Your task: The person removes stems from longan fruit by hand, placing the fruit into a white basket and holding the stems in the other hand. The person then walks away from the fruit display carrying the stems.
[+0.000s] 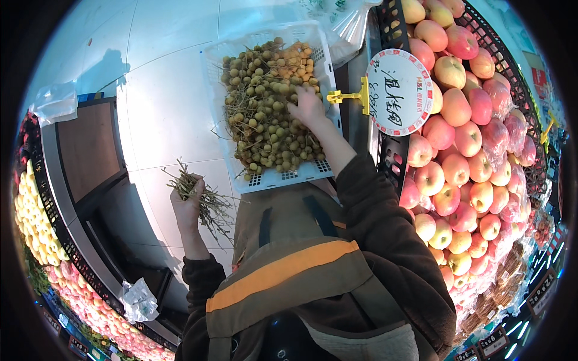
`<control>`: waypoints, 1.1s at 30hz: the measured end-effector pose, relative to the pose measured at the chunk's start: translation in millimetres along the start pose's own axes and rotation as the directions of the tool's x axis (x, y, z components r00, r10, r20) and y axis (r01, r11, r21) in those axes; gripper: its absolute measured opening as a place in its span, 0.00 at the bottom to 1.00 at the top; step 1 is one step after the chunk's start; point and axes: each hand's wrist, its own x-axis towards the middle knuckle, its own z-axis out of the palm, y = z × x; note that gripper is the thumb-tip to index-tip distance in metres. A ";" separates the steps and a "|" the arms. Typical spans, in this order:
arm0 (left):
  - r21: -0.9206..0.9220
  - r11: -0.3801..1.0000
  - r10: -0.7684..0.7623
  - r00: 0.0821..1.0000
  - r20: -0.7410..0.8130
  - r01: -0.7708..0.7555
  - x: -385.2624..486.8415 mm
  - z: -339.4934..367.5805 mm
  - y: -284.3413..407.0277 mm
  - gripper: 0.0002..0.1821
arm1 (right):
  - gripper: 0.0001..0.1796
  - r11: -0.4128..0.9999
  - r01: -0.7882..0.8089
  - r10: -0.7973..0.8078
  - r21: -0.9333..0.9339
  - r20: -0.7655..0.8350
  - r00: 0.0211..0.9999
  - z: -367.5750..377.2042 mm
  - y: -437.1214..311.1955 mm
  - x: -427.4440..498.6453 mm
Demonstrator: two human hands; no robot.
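Note:
A white plastic crate (212, 85) in front of me holds a heap of longans (271, 113) on thin stems, browner at the left and more orange at the top right. My right hand (308, 106) reaches onto the right part of the heap, thumb and fingers apart over the fruit; whether the fingertips pinch a longan cannot be made out. Left of the crate and nearer to me, my left hand (188, 198) is closed around a bunch of bare twigs (212, 212), whose ends stick out on both sides of the fist.
On the right, apples (456, 108) fill a black slatted display crate (393, 162), with a round handwritten sign (399, 92) on a yellow clip (363, 95) at its edge. Plastic bags (345, 27) lie beyond the white crate. Another fruit stand (58, 216) lines the left side, across the tiled floor (167, 113).

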 end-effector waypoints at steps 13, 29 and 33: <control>-0.106 0.979 -0.180 0.983 -0.033 0.176 26.3 -24.1 -43.2 0.05 | 0.39 0.887 0.098 0.021 -0.452 0.251 0.968 2.3 17.4 125.8; -0.064 0.984 -0.164 0.986 -0.009 0.163 36.4 -8.0 -44.1 0.05 | 0.44 0.912 0.047 0.071 -0.408 0.269 0.961 5.5 9.1 100.6; -0.083 0.988 -0.129 0.991 0.038 0.131 37.3 -5.2 -39.6 0.05 | 0.36 0.914 0.023 0.089 -0.406 0.256 0.963 6.1 11.1 91.5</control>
